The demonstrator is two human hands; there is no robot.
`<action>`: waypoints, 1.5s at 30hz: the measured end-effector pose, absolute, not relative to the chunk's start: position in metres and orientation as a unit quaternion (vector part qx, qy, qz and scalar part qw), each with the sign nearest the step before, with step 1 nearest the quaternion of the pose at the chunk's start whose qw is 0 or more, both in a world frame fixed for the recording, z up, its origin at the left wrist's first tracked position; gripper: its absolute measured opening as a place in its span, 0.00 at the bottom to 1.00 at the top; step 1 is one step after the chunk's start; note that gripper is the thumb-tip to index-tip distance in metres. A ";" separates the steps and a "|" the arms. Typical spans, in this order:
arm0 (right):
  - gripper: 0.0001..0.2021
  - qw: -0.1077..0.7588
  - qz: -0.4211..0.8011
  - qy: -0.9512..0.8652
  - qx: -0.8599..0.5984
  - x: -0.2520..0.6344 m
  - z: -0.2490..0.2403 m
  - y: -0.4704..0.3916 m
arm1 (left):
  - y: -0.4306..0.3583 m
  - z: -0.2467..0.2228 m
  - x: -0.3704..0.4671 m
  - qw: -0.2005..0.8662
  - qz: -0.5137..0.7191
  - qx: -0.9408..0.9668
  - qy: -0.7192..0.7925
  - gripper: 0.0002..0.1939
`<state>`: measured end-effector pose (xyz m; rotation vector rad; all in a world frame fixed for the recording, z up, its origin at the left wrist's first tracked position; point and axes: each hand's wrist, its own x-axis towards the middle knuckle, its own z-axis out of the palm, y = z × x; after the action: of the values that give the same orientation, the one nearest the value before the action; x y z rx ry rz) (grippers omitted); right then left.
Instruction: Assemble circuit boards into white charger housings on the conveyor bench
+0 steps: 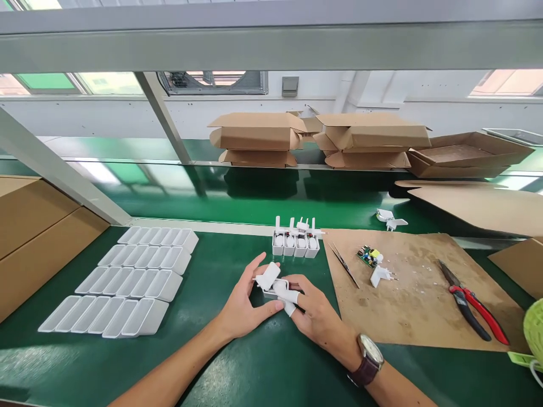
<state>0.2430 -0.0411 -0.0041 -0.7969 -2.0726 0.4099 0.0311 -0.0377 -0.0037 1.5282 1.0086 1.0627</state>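
Observation:
Near the front middle of the green table, my left hand point(248, 308) is closed around a white plastic case point(269, 277) with a flat white piece sticking up from it. My right hand point(311, 311), with white covers on some fingertips and a watch on the wrist, grips the right side of the same case. The fingers hide part of it. Just beyond my hands stands a short row of white cases point(296, 244) filled with white parts. On the left lie several rows of open white cases point(123, 282).
On the right, a brown board point(394, 316) bears tweezers point(344, 265), a circuit board point(369, 256), a white plug piece point(380, 275) and red-black pliers point(470, 305). Cardboard boxes point(258, 138) line the back; another point(42, 237) stands left. A green roll point(533, 330) is at the right edge.

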 end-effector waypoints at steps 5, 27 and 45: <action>0.19 0.416 0.152 -0.834 -0.328 0.247 0.004 -0.042 | -0.038 -0.004 0.030 0.475 0.468 0.633 0.393 0.53; 0.18 0.393 0.154 -0.844 -0.331 0.244 0.002 -0.046 | -0.038 -0.005 0.032 0.359 0.499 0.700 0.363 0.46; 0.16 0.344 0.112 -0.865 -0.349 0.241 0.000 -0.042 | -0.036 -0.009 0.030 0.327 0.514 0.686 0.398 0.28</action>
<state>0.2408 -0.0415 0.0004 -0.9068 -2.2465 0.2911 0.0301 -0.0356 -0.0089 1.7971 1.0417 1.3465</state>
